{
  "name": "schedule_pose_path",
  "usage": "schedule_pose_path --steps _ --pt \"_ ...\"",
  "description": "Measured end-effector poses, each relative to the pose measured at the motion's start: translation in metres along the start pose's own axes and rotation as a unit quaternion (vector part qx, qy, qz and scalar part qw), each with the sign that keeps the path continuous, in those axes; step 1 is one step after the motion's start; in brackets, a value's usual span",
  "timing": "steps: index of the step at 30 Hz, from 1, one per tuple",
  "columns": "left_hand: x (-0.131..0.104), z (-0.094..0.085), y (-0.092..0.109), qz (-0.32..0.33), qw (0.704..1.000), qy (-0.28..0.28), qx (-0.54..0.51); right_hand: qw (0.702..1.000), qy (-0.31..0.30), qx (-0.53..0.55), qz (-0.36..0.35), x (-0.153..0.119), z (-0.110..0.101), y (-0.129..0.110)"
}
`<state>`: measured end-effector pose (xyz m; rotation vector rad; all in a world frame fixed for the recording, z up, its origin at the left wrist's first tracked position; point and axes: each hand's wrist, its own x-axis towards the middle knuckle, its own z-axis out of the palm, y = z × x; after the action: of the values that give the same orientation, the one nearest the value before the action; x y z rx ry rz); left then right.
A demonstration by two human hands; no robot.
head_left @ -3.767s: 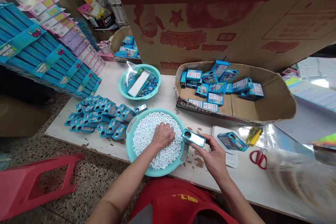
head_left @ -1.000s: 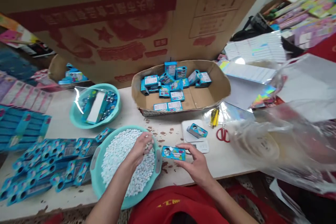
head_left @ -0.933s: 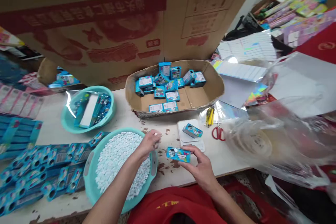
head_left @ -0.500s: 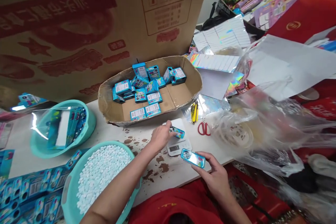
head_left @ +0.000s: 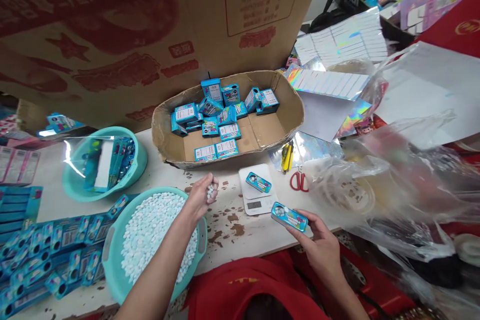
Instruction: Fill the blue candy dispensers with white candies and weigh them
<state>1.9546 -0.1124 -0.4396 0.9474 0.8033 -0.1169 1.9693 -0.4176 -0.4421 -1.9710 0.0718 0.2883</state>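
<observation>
My left hand (head_left: 204, 194) is curled round several small white candies, which show between the fingers. It is above the table, just right of a turquoise basin (head_left: 108, 250) filled with pale candies (head_left: 153, 235). In my right hand (head_left: 318, 240) is a blue candy box (head_left: 289, 216), held tilted near the table's front edge, with candies visible through its round opening. Another blue candy box (head_left: 258, 182) lies on the white kitchen scale (head_left: 249, 172), touched by neither hand.
Behind the scale stands a cardboard tray (head_left: 262, 132) with several blue boxes. Red scissors (head_left: 299, 181) and a yellow cutter (head_left: 287, 156) lie to its right, beside clear plastic bags (head_left: 348, 190). A second basin (head_left: 140, 160) and rows of blue boxes (head_left: 56, 250) fill the left.
My left hand has let go of the box on the scale and moved left, now showing candies in its grip. My right hand still holds its box, at a different tilt. The view has shifted.
</observation>
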Motion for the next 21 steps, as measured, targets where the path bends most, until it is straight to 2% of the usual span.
schedule_pose_path --steps 2,4,9,16,19,21 --pt "-0.008 -0.013 -0.008 -0.031 0.998 0.000 0.048 1.000 0.009 0.000 0.006 -0.001 0.000 0.003" --pt "-0.013 -0.017 -0.020 -0.063 0.994 -0.020 0.084 1.000 0.018 0.002 0.009 -0.003 0.001 0.005" --pt "-0.014 -0.005 -0.038 -0.073 0.991 -0.037 0.105 1.000 0.023 0.001 0.010 -0.009 0.003 0.009" --pt "-0.001 0.009 -0.035 -0.062 0.980 -0.057 0.182 0.999 0.031 0.006 0.014 -0.017 0.005 0.012" --pt "0.004 0.017 -0.033 0.000 0.964 -0.059 0.261 0.999 0.028 0.010 0.010 -0.017 0.005 0.014" --pt "0.007 0.026 -0.031 0.094 0.921 -0.051 0.374 1.000 0.026 0.009 0.012 -0.017 0.005 0.015"
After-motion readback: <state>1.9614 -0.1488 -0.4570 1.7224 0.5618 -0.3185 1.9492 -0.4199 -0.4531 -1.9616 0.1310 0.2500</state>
